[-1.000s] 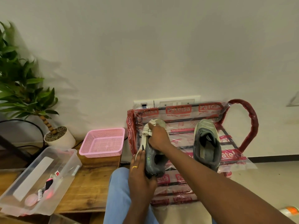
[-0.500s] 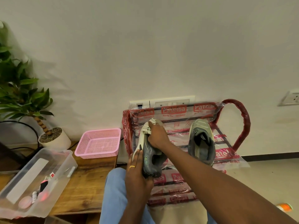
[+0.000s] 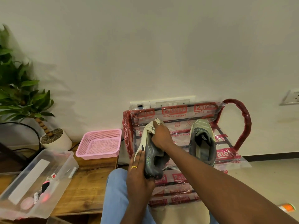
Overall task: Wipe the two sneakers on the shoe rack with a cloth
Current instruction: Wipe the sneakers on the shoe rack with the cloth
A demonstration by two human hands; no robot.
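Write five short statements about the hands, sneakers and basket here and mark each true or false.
1. The left hand holds a sneaker. True.
2. The right hand presses a cloth on that sneaker. True.
3. The pink basket sits on a wooden bench. True.
4. The other sneaker lies in that basket. False: it rests on the shoe rack.
5. A ring is on the right hand. False: the left hand wears it.
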